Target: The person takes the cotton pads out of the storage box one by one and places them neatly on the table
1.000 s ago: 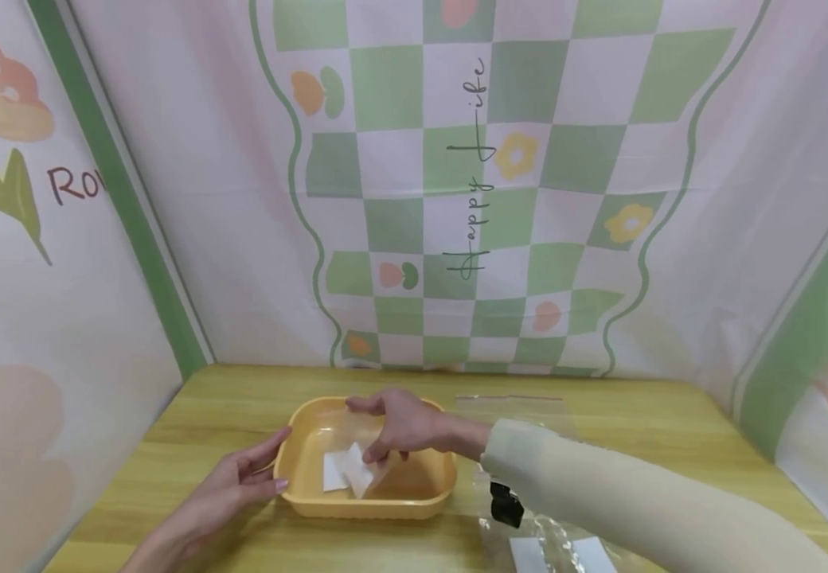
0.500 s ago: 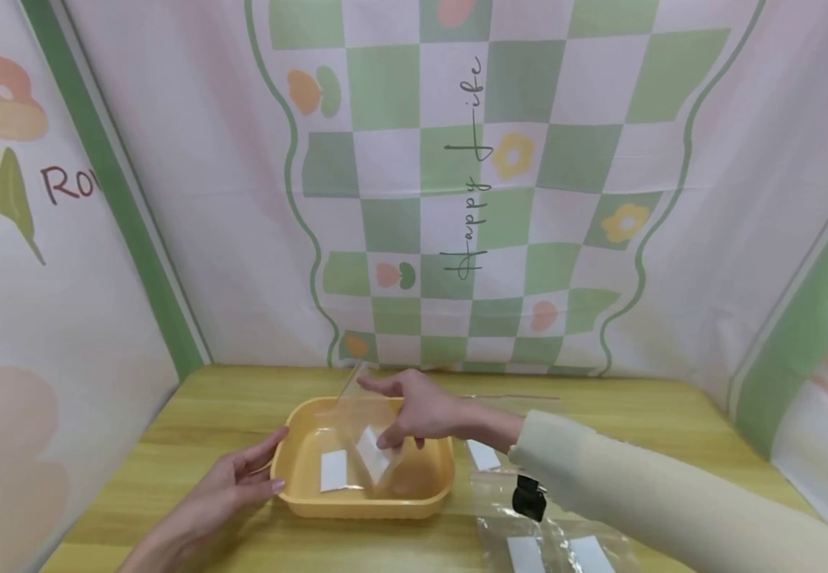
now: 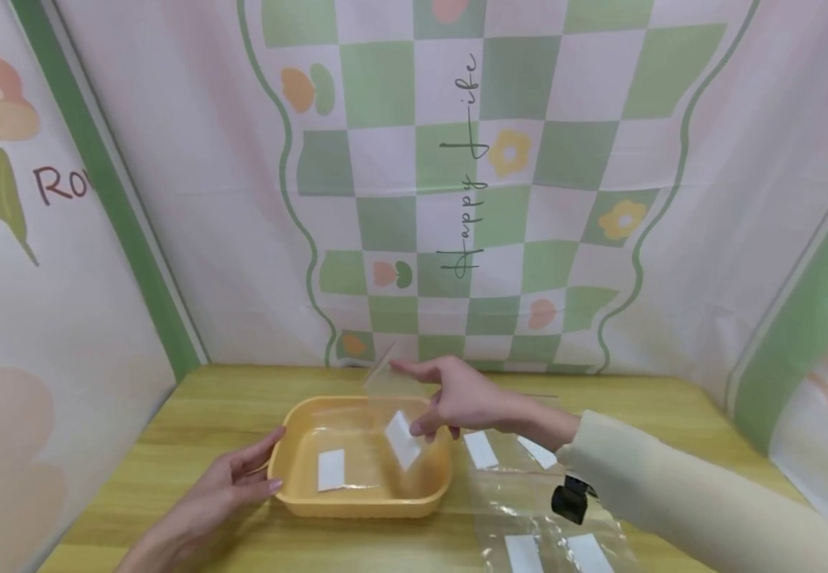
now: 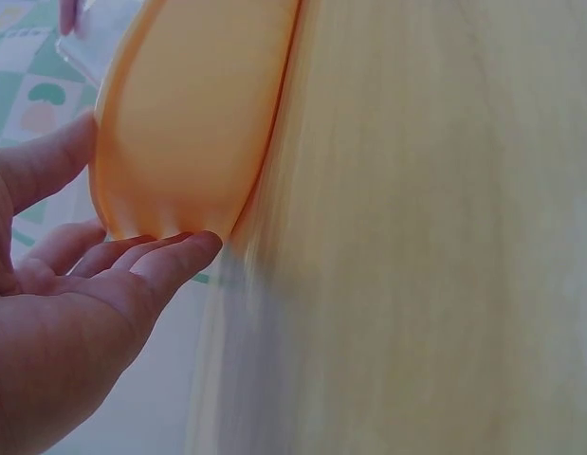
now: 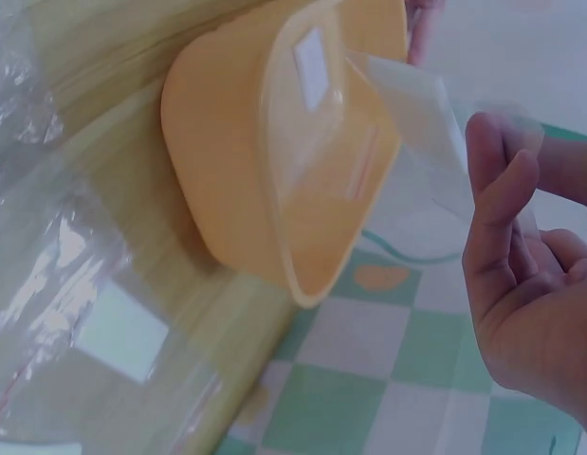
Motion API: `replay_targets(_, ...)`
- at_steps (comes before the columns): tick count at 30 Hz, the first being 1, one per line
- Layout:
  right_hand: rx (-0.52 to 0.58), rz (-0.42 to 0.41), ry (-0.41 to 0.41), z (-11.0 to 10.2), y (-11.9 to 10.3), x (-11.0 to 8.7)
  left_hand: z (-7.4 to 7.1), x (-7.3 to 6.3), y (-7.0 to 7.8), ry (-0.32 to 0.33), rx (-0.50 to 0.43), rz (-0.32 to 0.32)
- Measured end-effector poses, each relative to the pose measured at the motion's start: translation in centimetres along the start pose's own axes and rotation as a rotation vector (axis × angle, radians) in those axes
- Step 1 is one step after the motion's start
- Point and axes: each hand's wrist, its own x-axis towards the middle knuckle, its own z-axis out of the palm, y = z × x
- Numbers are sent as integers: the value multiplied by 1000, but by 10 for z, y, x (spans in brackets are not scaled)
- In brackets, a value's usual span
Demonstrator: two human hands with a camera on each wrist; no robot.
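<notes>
My left hand (image 3: 224,489) rests against the left end of a yellow plastic basin (image 3: 357,508), thumb and fairly straight fingers spread along its outside. In the left wrist view, fingertips (image 4: 206,245) touch the outer wall. Over the basin's right side, my right hand (image 3: 460,394) pinches a clear zip bag (image 3: 385,382) with a white rectangular piece (image 3: 403,440) in it. The raised bag slants, its upper edge above the far rim. Another clear bag with a white rectangle (image 3: 331,469) lies inside the basin.
Right of the basin, several clear zip bags (image 3: 521,493) with white rectangles lie on the wooden table (image 3: 242,382), partly under my right forearm. A small black device (image 3: 570,500) hangs at the right cuff. A printed green-checked curtain (image 3: 467,159) rises behind the table.
My right hand has lifted the zip bag up and rightward from the basin, uncovering the other bag's white rectangle. My left hand stays at the basin's end.
</notes>
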Motion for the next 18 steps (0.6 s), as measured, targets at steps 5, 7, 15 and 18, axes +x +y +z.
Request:
replay_targets(5, 1, 6, 35, -18, 5, -11, 0, 1, 1, 14, -6, -21)
replay_targets(7, -2, 5, 51, -26, 8, -16, 0, 1, 1, 17, -9, -25)
replay_targets(15, 20, 13, 135, -58, 23, -46, 1, 0, 0, 2, -10, -15)
replay_targets(18, 12, 33, 158, -72, 32, -56, 1, 0, 0, 2, -5, -11)
